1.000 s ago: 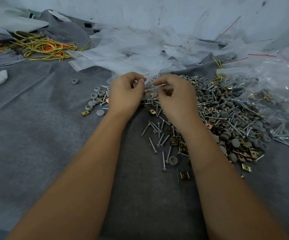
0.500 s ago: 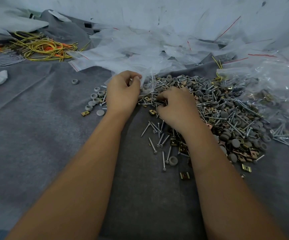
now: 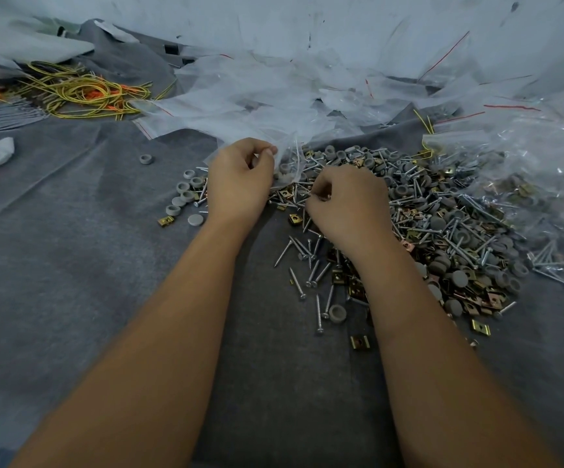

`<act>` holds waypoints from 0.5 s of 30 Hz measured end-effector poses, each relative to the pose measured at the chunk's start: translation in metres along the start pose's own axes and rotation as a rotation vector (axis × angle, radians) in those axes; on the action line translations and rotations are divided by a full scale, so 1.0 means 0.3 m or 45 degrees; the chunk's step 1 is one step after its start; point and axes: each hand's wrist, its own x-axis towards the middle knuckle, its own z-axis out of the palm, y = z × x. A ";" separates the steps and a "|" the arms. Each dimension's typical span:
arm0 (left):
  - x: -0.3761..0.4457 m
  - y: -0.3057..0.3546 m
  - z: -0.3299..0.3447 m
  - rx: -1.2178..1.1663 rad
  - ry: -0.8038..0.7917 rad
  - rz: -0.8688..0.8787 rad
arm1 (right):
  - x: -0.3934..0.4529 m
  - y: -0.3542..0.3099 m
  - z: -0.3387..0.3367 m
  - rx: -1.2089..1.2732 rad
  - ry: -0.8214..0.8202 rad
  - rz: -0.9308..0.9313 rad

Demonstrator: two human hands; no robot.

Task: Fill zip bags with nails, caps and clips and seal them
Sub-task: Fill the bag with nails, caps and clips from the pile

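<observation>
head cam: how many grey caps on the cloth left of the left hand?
8. One lone cap sits apart, up-left. Seven form a cluster right beside the left hand, above a brass clip. More may be hidden under the hand.

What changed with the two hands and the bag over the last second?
The right hand left the bag's mouth, dropped toward the person onto the pile of nails, and now pinches at nails there. The left hand stayed put, still pinching the zip bag by its edge. The loose caps and spare bags have not moved.
</observation>
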 end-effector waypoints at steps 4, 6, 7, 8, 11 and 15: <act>0.000 0.004 -0.001 0.017 0.000 0.003 | 0.000 0.006 -0.002 0.286 0.196 0.110; -0.002 0.005 -0.001 0.032 -0.017 -0.002 | 0.000 0.003 -0.009 0.368 0.311 0.047; -0.004 0.005 -0.001 0.037 -0.031 -0.001 | -0.001 -0.002 -0.013 0.393 0.358 -0.027; -0.005 0.007 -0.001 0.041 -0.047 0.006 | -0.004 -0.008 -0.014 0.377 0.385 -0.111; -0.013 0.017 -0.003 0.041 -0.103 0.039 | -0.011 -0.018 -0.001 0.151 0.375 -0.268; -0.022 0.028 -0.002 0.021 -0.154 0.058 | -0.004 -0.007 0.015 0.033 0.307 -0.267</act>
